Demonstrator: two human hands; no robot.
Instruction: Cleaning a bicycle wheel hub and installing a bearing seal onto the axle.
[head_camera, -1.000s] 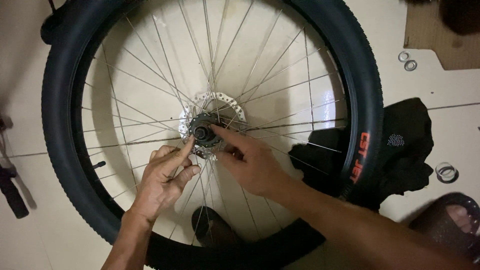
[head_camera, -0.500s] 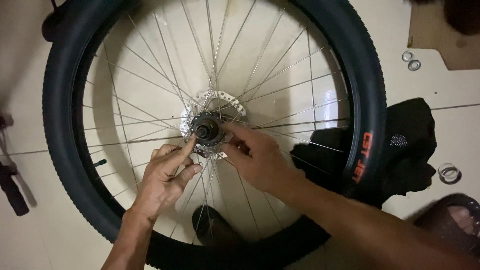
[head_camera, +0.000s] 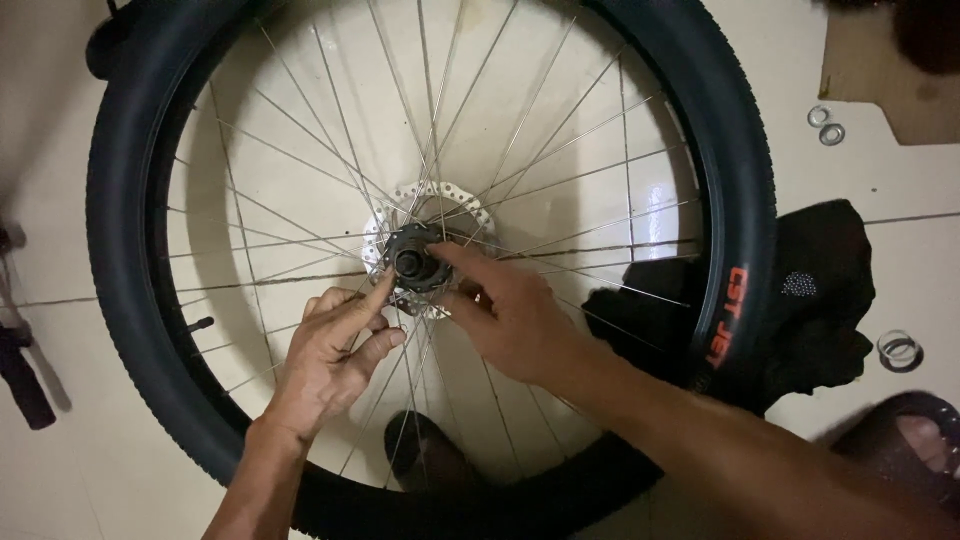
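A bicycle wheel with a black knobby tyre (head_camera: 125, 260) and thin silver spokes lies flat on a pale tiled floor. At its middle sits a dark hub (head_camera: 413, 258) over a drilled silver brake disc (head_camera: 440, 196). My left hand (head_camera: 330, 355) rests on the spokes just below the hub, its forefinger stretched up against the hub's left side. My right hand (head_camera: 505, 315) reaches in from the right, fingertips pinching the hub's right edge. Whether a small part sits between those fingers is hidden.
A black cloth (head_camera: 810, 300) lies under the tyre's right side. Small metal rings (head_camera: 826, 125) sit at the upper right beside brown cardboard (head_camera: 880, 70), another ring (head_camera: 899, 349) at the right. A dark sandal (head_camera: 915, 445) is at lower right, a black handle (head_camera: 22, 375) at far left.
My right hand's fingers have shifted slightly around the hub's right side. The left hand stays in place with its forefinger on the hub. The wheel has not moved.
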